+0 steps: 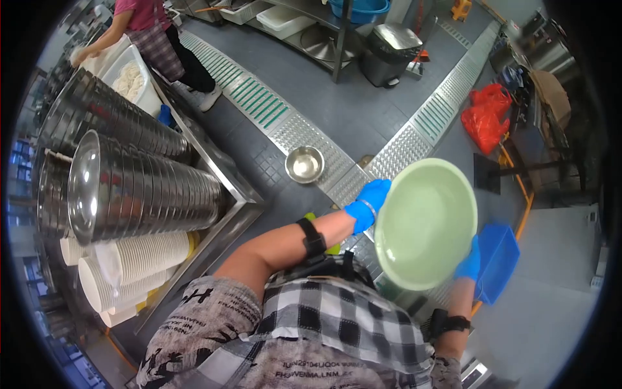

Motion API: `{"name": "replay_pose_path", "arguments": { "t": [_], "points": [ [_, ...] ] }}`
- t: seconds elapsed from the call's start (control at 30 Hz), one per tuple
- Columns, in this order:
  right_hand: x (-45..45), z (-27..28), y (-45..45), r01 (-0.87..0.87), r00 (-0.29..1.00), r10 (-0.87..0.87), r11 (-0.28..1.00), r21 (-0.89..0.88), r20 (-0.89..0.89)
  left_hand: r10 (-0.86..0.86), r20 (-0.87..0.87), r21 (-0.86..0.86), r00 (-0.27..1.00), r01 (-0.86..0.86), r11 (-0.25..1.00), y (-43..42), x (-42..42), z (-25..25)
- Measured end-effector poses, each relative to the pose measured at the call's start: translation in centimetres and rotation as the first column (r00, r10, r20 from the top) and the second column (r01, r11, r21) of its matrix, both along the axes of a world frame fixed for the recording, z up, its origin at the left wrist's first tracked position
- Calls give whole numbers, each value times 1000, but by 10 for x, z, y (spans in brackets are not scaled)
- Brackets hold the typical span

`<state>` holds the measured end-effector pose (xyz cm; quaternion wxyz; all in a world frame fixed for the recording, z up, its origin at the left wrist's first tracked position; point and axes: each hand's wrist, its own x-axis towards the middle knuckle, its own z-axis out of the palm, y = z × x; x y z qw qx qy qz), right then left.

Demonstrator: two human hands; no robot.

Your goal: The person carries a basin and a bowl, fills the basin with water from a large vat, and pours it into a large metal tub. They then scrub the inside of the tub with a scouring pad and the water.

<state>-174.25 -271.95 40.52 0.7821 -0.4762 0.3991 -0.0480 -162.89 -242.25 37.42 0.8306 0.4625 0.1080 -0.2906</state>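
A large pale green basin (pixel 426 223) is held up in front of my body, its inside facing the camera. My left hand (pixel 370 202), in a blue glove, grips its left rim. On the basin's right rim is my right hand (pixel 468 260), also blue-gloved, its fingers partly hidden by the basin. A small steel bowl (pixel 304 164) sits on the floor to the left of the basin. Beyond my right hand is a blue plastic bin (pixel 497 262).
Stacked steel pots (pixel 146 188) and white containers (pixel 133 266) fill the steel table at left. A co-worker (pixel 152 39) stands by a white tub (pixel 139 81) at upper left. A red bag (pixel 486 117) lies at right; a trash bin (pixel 391 55) stands at the back.
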Motion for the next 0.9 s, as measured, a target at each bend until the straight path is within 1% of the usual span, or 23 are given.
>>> {"name": "replay_pose_path", "arguments": {
  "t": [0.03,0.07,0.1,0.13,0.2,0.23,0.27,0.3,0.33,0.37,0.4,0.43,0.47,0.5,0.53,0.57,0.63,0.67,0.73,0.77,0.83,0.87,0.9],
  "points": [
    [10,1,1,-3,999,4,1000,24,-45,2,-9,0,1000,-2,1000,5,9,-3],
    [25,-2,-1,-9,999,10,1000,19,-38,-189,427,446,884,-25,895,8,26,-3],
    [40,-3,-1,-23,1000,23,1000,7,-8,-504,633,738,588,-262,622,9,42,-4],
    [52,-3,-1,-34,999,34,999,-1,11,-494,633,736,596,-265,624,10,53,-7],
    [78,3,3,-39,999,38,999,-2,-32,-437,715,688,545,-435,581,9,73,-15],
    [91,4,6,-30,998,30,1000,4,-59,-441,715,688,543,-436,580,3,85,-33],
    [104,3,5,-33,998,33,999,5,-56,-191,663,535,723,-281,797,-5,98,-59],
    [118,-1,2,-57,998,58,998,31,-29,21,491,284,871,-183,941,-5,113,-54],
    [134,-7,-1,-86,996,86,995,56,-3,29,495,284,868,-193,939,-5,127,-52],
    [149,-12,-5,-97,995,97,994,56,-7,-47,485,382,873,-164,910,-3,134,-51],
    [164,-16,-10,-102,994,104,993,65,-19,-119,467,475,876,-135,870,2,140,-38],
    [177,-21,-13,-102,994,105,992,80,-28,-181,371,509,911,-37,860,8,149,-28],
    [190,-24,-15,-106,994,108,991,87,-20,-181,376,515,909,-43,856,11,156,-22],
    [201,-26,-18,-138,990,138,987,83,4,-278,509,638,814,-141,757,11,161,-18],
    [216,-28,-21,-173,985,171,982,74,31,-389,605,719,695,-266,643,10,171,-16],
    [229,-30,-25,-180,983,178,981,72,34,-383,607,717,696,-273,642,8,181,-15],
    [251,-29,-31,-185,983,185,980,72,15,-401,575,762,713,-289,580,1,196,-14],
    [261,-26,-35,-193,981,193,979,69,16,-394,578,760,715,-295,579,-4,205,-19],
    [285,-15,-31,-227,974,226,971,81,19,-129,448,542,885,-154,826,-8,225,-24],
    [295,-13,-33,-229,973,227,970,81,26,-129,453,543,882,-159,825,-11,234,-26],
    [311,-10,-39,-251,968,247,959,129,42,22,309,373,951,-143,917,-14,249,-12],
    [319,-7,-41,-252,968,248,959,127,47,23,314,371,949,-145,917,-16,256,-16],
    [327,-5,-41,-248,969,244,962,118,43,-32,408,460,913,-175,870,-17,264,-21]
  ]
}}
